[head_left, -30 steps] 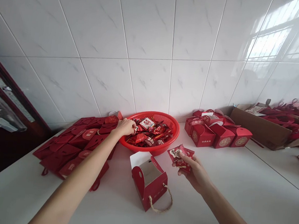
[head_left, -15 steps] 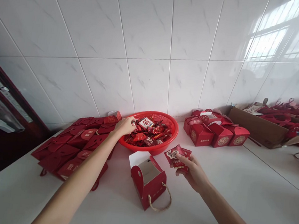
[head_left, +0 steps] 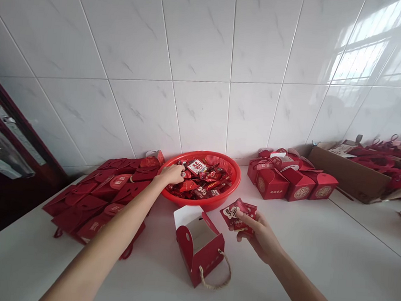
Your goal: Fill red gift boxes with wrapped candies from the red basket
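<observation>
My left hand (head_left: 170, 175) reaches over the near left rim of a red plastic basket (head_left: 231, 190). Its fingers are bent down among wrapped candies (head_left: 202, 190); whether they grip one is hidden. To the right of the basket, my right hand (head_left: 258, 233) is closed around red candy packets (head_left: 233, 212), pinched between thumb and fingers. Between my forearms stands an open red gift box (head_left: 208, 261) with its flaps up and a rope handle (head_left: 222, 283) hanging at its front. The part of its inside that shows is bare pale card.
Folded red boxes (head_left: 86, 211) crowd the left of the white table (head_left: 265, 296). Several closed red boxes (head_left: 273, 182) stand by the tiled wall at the right. Beyond them is a brown carton (head_left: 349, 175) heaped with red bags (head_left: 378, 161). A dark door (head_left: 12, 176) borders the left.
My left hand has shifted slightly lower among the candies. My right hand keeps its packets in nearly the same place. The whole view has moved a little.
</observation>
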The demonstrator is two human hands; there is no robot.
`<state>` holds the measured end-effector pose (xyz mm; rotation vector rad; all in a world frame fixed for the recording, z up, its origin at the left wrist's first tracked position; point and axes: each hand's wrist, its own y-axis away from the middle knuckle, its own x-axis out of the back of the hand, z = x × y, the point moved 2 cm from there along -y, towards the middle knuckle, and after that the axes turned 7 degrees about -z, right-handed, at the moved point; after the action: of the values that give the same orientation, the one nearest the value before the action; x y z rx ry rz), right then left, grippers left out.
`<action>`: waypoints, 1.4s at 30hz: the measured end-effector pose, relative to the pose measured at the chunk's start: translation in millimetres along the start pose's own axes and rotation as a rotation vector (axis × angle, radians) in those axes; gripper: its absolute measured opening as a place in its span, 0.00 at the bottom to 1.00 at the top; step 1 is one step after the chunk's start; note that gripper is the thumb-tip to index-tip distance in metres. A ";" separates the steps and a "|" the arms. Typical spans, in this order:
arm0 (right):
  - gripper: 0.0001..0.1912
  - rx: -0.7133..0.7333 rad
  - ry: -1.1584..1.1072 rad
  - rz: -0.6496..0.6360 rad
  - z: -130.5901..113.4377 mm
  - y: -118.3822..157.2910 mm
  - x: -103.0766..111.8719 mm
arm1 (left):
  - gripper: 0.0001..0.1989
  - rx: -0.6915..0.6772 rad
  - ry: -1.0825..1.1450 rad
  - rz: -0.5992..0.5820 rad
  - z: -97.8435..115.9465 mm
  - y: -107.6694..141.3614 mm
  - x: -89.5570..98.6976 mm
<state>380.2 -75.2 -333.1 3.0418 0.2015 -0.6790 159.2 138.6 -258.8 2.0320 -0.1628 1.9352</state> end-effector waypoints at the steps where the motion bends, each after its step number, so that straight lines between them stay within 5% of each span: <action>1: 0.18 0.001 -0.002 -0.004 -0.1 -0.1 -0.3 | 0.21 0.000 -0.002 0.000 0.3 0.3 -0.4; 8: 0.18 0.000 0.013 -0.004 -0.9 -1.2 -1.4 | 0.16 -0.022 0.004 0.052 -5.1 3.4 -2.7; 18: 0.18 0.005 0.022 -0.004 1.1 -1.5 0.0 | 0.28 -0.096 0.106 -0.004 -1.4 4.4 -3.5; 25: 0.18 0.011 0.027 -0.013 -0.7 -0.1 -1.0 | 0.12 -0.073 0.130 0.089 1.6 5.9 -0.8; 29: 0.18 0.012 0.028 -0.007 -0.9 0.3 0.1 | 0.13 -0.306 0.583 0.184 12.2 25.0 4.4; 34: 0.17 0.059 0.022 0.001 -7.5 -1.3 0.2 | 0.22 -0.549 1.305 0.079 36.2 67.4 7.6; 42: 0.17 0.229 0.114 -0.091 -53.8 -19.6 -44.0 | 0.21 -0.695 1.291 -0.038 52.0 125.6 7.6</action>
<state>360.9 -58.7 -265.6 3.3124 0.2844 -0.5708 170.8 5.5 -232.8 0.1991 -0.3769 2.2923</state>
